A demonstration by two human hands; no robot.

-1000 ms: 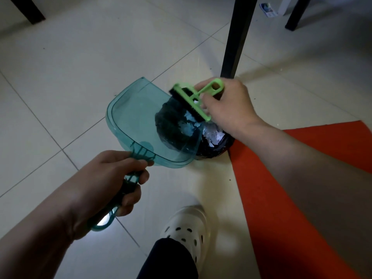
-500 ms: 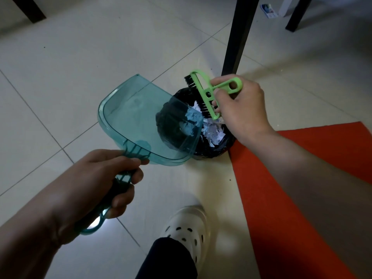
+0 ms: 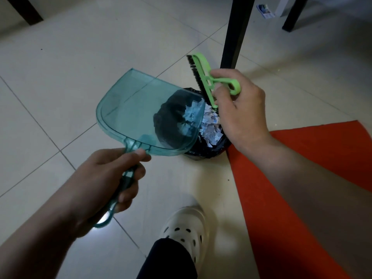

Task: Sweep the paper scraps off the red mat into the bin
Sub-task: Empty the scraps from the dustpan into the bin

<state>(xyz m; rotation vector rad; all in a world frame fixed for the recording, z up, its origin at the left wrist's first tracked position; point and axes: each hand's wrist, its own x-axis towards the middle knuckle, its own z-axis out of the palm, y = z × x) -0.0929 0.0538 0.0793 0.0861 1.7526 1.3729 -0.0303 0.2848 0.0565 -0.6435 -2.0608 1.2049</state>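
Left hand (image 3: 104, 178): grip curled round the handle of the teal dustpan (image 3: 145, 115), lower left of the frame
Dustpan: tilted, its lip over the bin (image 3: 209, 146)
Right hand (image 3: 241, 111): grip pinching the green brush (image 3: 207, 79) above the bin
Paper scraps (image 3: 210, 127): lay inside the black-lined bin, centre frame
Red mat (image 3: 302, 158): lower right, its corner just beside the bin
Shoe (image 3: 185, 228): white, bottom centre on the tiled floor (image 3: 60, 57)

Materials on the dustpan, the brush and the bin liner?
Dustpan: teal see-through hard plastic, glossy; the bin and floor lines show through it. Brush: opaque light-green moulded plastic with a matte look, and dark bristles, fibre unclear. Bin liner: thin black plastic film, likely; it is crinkled with shiny creases.
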